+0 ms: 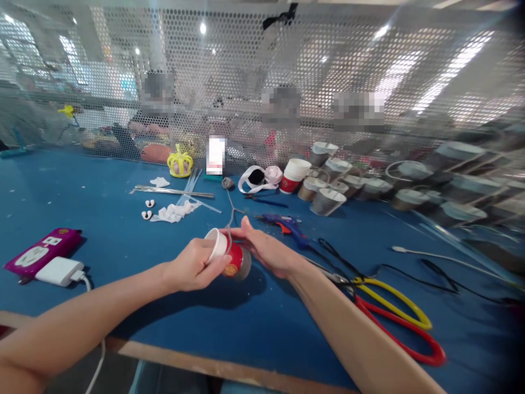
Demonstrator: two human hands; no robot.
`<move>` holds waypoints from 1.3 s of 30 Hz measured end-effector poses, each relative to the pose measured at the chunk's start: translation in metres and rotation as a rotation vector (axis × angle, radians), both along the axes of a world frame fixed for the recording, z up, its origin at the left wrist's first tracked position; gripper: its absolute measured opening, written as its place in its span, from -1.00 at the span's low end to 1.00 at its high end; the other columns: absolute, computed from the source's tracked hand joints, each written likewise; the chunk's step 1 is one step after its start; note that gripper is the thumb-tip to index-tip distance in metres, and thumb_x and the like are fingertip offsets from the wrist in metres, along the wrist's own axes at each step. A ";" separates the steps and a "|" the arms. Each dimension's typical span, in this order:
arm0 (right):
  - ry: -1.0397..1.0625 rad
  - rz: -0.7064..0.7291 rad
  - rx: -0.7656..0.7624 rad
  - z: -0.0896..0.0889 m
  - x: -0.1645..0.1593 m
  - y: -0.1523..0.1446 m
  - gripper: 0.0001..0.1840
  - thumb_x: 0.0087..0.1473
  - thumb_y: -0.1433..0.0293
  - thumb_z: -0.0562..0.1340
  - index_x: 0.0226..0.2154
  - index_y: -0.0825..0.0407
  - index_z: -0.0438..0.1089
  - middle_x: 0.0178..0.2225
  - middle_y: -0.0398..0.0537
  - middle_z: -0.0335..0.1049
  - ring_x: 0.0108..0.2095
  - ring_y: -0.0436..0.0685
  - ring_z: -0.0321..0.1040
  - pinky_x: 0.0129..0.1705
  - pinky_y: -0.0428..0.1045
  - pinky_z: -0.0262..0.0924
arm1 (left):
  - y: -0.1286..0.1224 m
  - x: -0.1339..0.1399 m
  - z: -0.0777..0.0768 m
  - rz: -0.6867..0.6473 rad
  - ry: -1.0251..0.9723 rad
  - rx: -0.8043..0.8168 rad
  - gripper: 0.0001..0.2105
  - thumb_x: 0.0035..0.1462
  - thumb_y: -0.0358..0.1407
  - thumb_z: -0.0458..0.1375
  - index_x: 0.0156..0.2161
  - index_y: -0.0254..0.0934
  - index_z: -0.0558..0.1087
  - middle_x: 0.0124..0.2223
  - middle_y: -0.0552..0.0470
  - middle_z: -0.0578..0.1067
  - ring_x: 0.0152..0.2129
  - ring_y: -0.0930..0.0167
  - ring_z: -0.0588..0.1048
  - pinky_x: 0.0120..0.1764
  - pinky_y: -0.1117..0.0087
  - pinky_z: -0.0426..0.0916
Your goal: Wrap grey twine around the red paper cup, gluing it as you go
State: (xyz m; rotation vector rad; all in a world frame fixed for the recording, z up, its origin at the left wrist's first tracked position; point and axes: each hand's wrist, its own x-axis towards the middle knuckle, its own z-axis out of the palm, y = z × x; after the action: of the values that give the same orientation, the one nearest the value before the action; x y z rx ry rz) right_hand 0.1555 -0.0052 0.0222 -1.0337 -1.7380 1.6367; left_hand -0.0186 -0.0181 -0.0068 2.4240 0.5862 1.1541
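cup [235, 255] – red and white, gold emblem [231, 270] | grey yarn [228, 183] | blue table [229, 328] | scissors handles [438, 357] – yellow, red

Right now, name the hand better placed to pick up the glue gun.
Probably the right hand: it is nearer the glue gun, while the left hand grips the paper cup.

The only view looks from the person's head, forward and down onto the bench [262, 328]. It sits near, behind and above the left hand [199, 266] and right hand [268, 250], which fall around mid-picture, and takes in the perforated screen [238, 65] well beyond them.
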 end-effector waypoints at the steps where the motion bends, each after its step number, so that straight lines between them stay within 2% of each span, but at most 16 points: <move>1: 0.055 -0.001 -0.005 -0.001 0.000 -0.002 -0.40 0.08 0.00 -0.10 -0.13 0.03 0.38 -0.17 0.00 0.43 -0.14 0.11 0.32 -0.03 0.07 0.11 | 0.000 0.000 0.000 0.006 0.009 -0.016 -0.72 0.12 -0.39 -0.10 -0.61 -0.34 0.19 -0.63 0.12 0.21 -0.66 0.56 0.14 -0.56 0.51 0.06; 3: 0.108 -0.021 0.060 -0.002 0.000 -0.005 -0.52 0.02 0.05 0.07 -0.11 -0.02 0.36 -0.15 -0.03 0.40 -0.11 0.12 0.29 -0.03 0.08 0.11 | -0.001 0.001 0.001 0.037 0.024 -0.091 -0.69 0.14 -0.37 -0.11 -0.62 -0.34 0.19 -0.65 0.13 0.20 -0.68 0.57 0.12 -0.58 0.52 0.04; 5: 0.125 -0.064 0.165 -0.003 0.000 -0.009 -0.64 -0.07 0.17 0.22 -0.19 -0.05 0.40 -0.14 -0.07 0.37 -0.08 0.11 0.25 -0.03 0.06 0.10 | -0.001 0.001 0.001 0.054 0.048 -0.182 -0.67 0.16 -0.34 -0.12 -0.62 -0.34 0.20 -0.65 0.13 0.21 -0.69 0.58 0.12 -0.59 0.53 0.03; 9: 0.162 -0.184 0.290 -0.007 -0.004 -0.015 -0.92 -0.13 0.33 0.27 -0.48 -0.01 0.44 -0.21 -0.12 0.33 -0.13 0.07 0.25 -0.08 0.01 0.13 | -0.001 0.002 -0.001 0.031 0.105 -0.263 -0.66 0.16 -0.31 -0.13 -0.61 -0.34 0.21 -0.63 0.14 0.18 -0.68 0.58 0.11 -0.58 0.53 0.03; 11: 0.167 -0.237 0.314 -0.009 -0.005 -0.015 -0.92 -0.12 0.35 0.26 -0.54 0.01 0.41 -0.30 -0.13 0.32 -0.22 0.03 0.27 -0.13 -0.01 0.15 | -0.001 0.003 -0.002 0.039 0.107 -0.317 -0.65 0.16 -0.28 -0.12 -0.64 -0.34 0.16 -0.64 0.16 0.12 -0.68 0.58 0.07 -0.59 0.52 0.00; 14: 0.161 -0.356 0.342 -0.009 -0.004 -0.014 -0.89 -0.08 0.32 0.23 -0.51 0.01 0.36 -0.43 -0.17 0.30 -0.36 0.00 0.26 -0.23 -0.04 0.17 | 0.001 0.004 -0.005 0.075 0.034 -0.541 -0.61 0.13 -0.16 -0.11 -0.65 -0.33 0.13 -0.65 0.18 0.05 -0.68 0.59 0.02 -0.62 0.53 -0.05; 17: 0.134 -0.439 0.412 -0.006 0.000 -0.014 -0.88 -0.05 0.30 0.20 -0.48 0.01 0.33 -0.49 -0.18 0.31 -0.42 -0.01 0.24 -0.30 -0.07 0.16 | 0.004 0.007 -0.005 0.102 -0.093 -0.806 -0.63 0.08 -0.08 -0.07 -0.56 -0.36 0.22 -0.62 0.17 0.12 -0.67 0.59 0.06 -0.61 0.55 -0.02; 20: 0.104 -0.455 0.483 -0.003 0.003 -0.015 -0.87 -0.03 0.30 0.17 -0.49 0.01 0.30 -0.49 -0.18 0.34 -0.42 -0.02 0.25 -0.31 -0.08 0.15 | 0.006 0.008 -0.003 0.127 -0.152 -0.945 -0.67 0.00 -0.08 0.03 -0.53 -0.37 0.27 -0.62 0.17 0.19 -0.67 0.59 0.10 -0.61 0.56 -0.02; 31: -0.092 -0.531 0.594 -0.003 0.008 -0.011 -0.84 0.00 0.28 0.13 -0.51 0.01 0.26 -0.50 -0.12 0.34 -0.45 0.03 0.25 -0.34 -0.04 0.16 | 0.009 0.010 -0.004 0.162 -0.171 -1.073 -0.66 -0.05 -0.07 0.07 -0.54 -0.39 0.28 -0.63 0.15 0.26 -0.70 0.60 0.14 -0.62 0.56 -0.01; 39: -0.161 -0.548 0.591 -0.007 0.009 -0.007 -0.82 -0.02 0.27 0.12 -0.52 0.02 0.24 -0.53 -0.13 0.33 -0.48 0.02 0.24 -0.38 -0.05 0.15 | 0.002 0.010 -0.002 0.095 -0.149 -1.020 -0.67 -0.02 -0.09 0.05 -0.56 -0.37 0.28 -0.63 0.15 0.25 -0.69 0.59 0.16 -0.59 0.55 0.04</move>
State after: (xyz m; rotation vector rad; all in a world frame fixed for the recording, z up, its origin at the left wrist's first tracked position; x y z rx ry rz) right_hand 0.1644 -0.0118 0.0148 -1.2109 -1.6777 0.6625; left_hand -0.0089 -0.0158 -0.0087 1.4387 0.9499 0.7608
